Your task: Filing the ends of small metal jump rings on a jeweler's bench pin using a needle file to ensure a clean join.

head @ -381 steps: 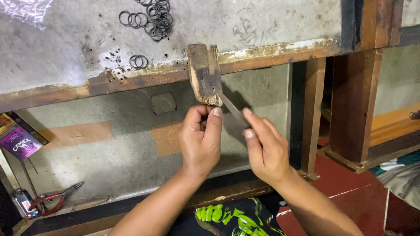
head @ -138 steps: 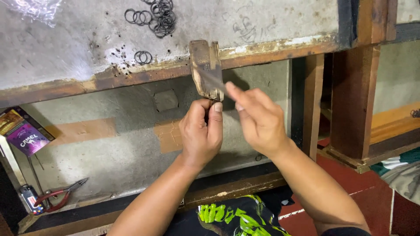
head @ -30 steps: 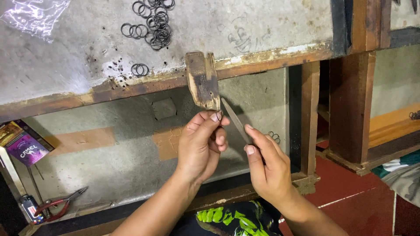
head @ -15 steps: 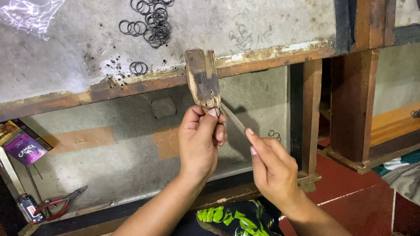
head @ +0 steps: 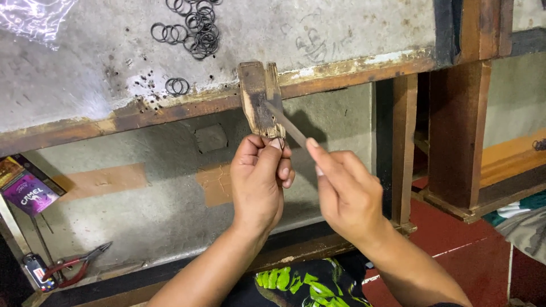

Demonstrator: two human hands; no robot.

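Filing at the peg on the desk edge

My left hand pinched something small, hidden, against the peg; right fingers clamped the file. A slip could nick my thumb.

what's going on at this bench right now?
A person works with bare hands at the edge of a worn workbench. The left hand pinches something small against the bottom of a wooden peg block that juts from the bench edge; what it holds is hidden by the fingers. The right hand holds a thin flat file, its tip lying on the block. Loose metal rings lie on the benchtop. Red-handled pliers lie on the lower shelf.
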